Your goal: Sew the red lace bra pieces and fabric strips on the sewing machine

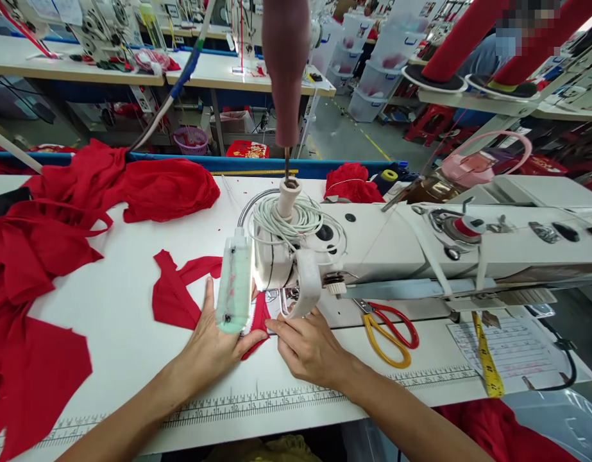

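A red fabric piece [173,301] lies on the white sewing table, part of it under the head of a sewing machine [372,237]. My left hand [216,343] rests on the fabric left of the needle area, thumb and fingers spread; a pale green lamp [235,282] hides some of its fingers. At the fabric's right edge, just in front of the presser foot, my right hand [305,346] has its thumb and forefinger closed on the cloth. Scissors [387,330] with red and yellow handles lie right of my right hand.
Piles of red fabric [50,237] cover the table's left side. A yellow tape measure [488,359] and a written sheet [510,343] lie at the right. Red thread cones [462,42] stand behind the machine. A printed ruler [247,401] runs along the front edge.
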The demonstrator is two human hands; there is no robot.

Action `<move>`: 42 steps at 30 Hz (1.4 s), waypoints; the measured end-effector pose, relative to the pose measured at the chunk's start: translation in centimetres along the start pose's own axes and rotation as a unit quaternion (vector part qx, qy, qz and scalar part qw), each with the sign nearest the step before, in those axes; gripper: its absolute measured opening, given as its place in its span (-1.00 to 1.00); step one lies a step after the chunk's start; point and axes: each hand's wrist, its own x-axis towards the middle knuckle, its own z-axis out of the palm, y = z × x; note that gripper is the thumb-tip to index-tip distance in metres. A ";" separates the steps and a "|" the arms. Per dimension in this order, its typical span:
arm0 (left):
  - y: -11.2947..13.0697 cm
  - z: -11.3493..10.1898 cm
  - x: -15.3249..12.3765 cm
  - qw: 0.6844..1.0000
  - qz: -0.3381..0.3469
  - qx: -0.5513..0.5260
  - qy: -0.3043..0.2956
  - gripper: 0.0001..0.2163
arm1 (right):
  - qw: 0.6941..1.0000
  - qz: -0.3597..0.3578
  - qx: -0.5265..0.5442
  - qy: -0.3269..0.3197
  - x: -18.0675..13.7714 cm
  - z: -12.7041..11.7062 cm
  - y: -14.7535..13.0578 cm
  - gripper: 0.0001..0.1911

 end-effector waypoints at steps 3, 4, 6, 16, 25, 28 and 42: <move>0.1 0.5 -0.2 1.000 0.000 0.009 0.007 -0.64 | 1.000 0.010 -0.006 -0.004 0.0 0.1 0.0 -0.70; 0.1 0.7 -0.3 1.000 0.000 0.011 0.009 -0.64 | 1.000 0.013 -0.008 -0.005 -0.1 0.1 0.0 -0.70; 0.1 1.1 -0.4 1.000 -0.001 0.017 0.015 -0.63 | 1.000 0.017 -0.013 -0.005 -0.1 0.2 0.1 -0.70; -1.7 1.5 -0.7 1.000 -0.009 0.016 0.001 -0.51 | 1.000 0.013 -0.014 0.011 0.0 0.2 0.4 -0.72; 0.9 -0.7 -0.2 0.996 0.058 0.073 -0.005 -0.71 | 0.999 0.023 -0.001 0.037 0.2 0.1 1.1 -0.74; 2.1 -0.6 -0.7 0.992 0.078 0.096 0.014 -0.63 | 0.997 0.054 -0.023 0.050 0.3 -0.1 1.5 -0.72; 1.4 -0.1 -2.0 0.987 0.086 0.134 0.017 -0.57 | 0.990 0.028 -0.111 0.086 0.4 0.0 2.1 -0.75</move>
